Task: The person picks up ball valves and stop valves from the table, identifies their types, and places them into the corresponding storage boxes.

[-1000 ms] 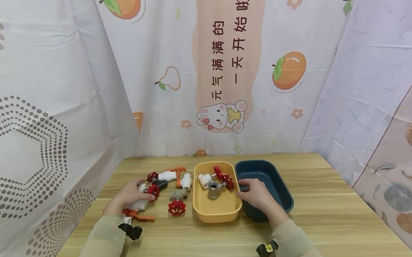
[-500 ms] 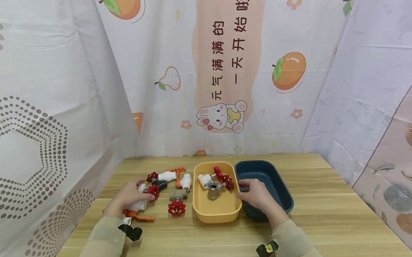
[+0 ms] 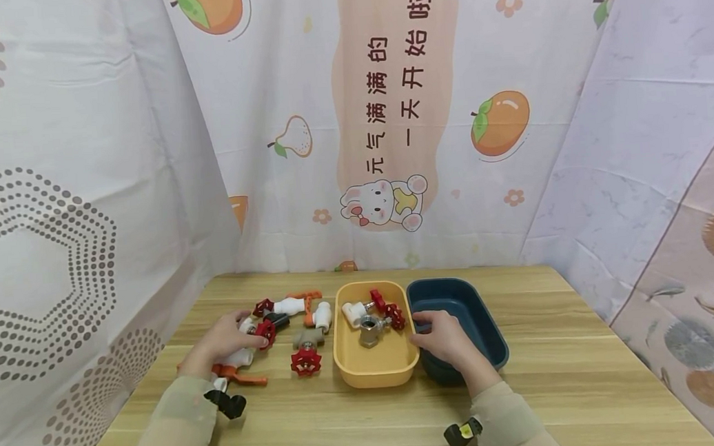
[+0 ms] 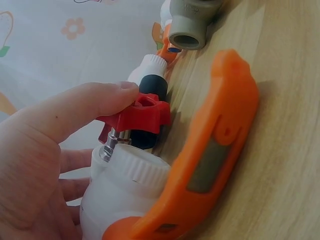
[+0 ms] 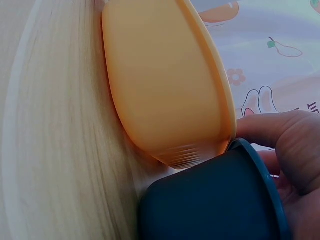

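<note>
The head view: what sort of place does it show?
Probably a curtained-off work corner: printed curtains hang behind and on both sides of a wooden table, where loose pipe valves lie.

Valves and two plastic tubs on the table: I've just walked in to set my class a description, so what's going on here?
A person's left hand grips a red-wheeled valve, thumb on its handwheel, with other valves lying about it on the wooden table. The right hand is curled over the dark blue tub's rim, on the side next to the yellow tub. Red-handled valves lie inside the yellow tub.
</note>
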The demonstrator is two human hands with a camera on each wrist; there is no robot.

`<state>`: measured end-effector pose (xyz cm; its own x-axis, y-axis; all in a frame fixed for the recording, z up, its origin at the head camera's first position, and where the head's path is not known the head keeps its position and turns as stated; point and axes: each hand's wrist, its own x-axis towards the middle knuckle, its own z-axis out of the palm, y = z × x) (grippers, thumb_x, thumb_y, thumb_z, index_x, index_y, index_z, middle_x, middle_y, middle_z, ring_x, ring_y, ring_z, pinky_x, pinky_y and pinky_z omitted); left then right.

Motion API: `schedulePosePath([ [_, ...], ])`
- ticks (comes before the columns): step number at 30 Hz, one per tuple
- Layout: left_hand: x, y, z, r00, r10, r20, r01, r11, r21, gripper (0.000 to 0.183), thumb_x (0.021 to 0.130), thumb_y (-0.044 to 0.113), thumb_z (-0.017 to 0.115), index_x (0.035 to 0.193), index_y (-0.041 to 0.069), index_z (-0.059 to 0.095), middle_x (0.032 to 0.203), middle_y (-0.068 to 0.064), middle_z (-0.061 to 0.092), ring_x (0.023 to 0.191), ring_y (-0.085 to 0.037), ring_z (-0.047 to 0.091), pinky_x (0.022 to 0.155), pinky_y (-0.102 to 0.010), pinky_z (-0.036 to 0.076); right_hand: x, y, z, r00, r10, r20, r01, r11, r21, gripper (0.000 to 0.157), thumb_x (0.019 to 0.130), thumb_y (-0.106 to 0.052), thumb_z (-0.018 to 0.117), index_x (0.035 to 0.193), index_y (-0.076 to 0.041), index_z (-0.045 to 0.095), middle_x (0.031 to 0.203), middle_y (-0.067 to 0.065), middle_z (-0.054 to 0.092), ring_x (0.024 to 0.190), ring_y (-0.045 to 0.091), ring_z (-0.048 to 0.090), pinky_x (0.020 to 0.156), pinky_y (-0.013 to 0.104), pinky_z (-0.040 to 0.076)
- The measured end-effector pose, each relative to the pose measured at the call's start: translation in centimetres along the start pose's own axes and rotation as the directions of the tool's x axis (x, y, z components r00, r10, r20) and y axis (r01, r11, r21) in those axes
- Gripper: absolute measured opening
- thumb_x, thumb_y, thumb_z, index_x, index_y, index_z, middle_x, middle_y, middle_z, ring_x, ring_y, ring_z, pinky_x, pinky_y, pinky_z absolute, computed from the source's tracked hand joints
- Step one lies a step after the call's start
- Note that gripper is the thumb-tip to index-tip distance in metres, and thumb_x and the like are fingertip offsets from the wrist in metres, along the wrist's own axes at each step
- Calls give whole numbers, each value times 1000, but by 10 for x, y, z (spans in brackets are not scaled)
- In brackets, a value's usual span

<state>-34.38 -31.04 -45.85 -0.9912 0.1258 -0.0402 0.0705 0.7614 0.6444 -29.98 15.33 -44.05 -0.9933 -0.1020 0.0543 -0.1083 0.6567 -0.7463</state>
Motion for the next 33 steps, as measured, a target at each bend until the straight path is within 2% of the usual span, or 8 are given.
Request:
schedulePosePath([
  [10,1,5,-4,999,30,-19,-30,1000,4,101,78,46,87,150,-7,40,148,-35,43,134,-51,42,105,-66,37,-1,0,1,1000,-7,-2,7,1000,-13,49,87,-12,79,132,0,66,127,19,66,102,28,70,82,44,59],
  [22,-3,27,-11,994,101,-40,-101,995,2,99,79,43,87,150,-6,40,149,-33,43,133,-52,43,101,-65,42,1,1,1,1000,-15,2,15,1000,19,50,87,-10,79,133,2,65,130,20,65,105,30,71,80,42,60],
  [33,-1,43,-13,987,151,-56,-148,988,54,100,77,48,87,151,-2,42,149,-29,46,135,-49,43,104,-66,39,0,0,1,1000,-18,1,18,1000,7,49,86,-10,79,132,2,65,130,20,65,104,30,71,80,42,60],
])
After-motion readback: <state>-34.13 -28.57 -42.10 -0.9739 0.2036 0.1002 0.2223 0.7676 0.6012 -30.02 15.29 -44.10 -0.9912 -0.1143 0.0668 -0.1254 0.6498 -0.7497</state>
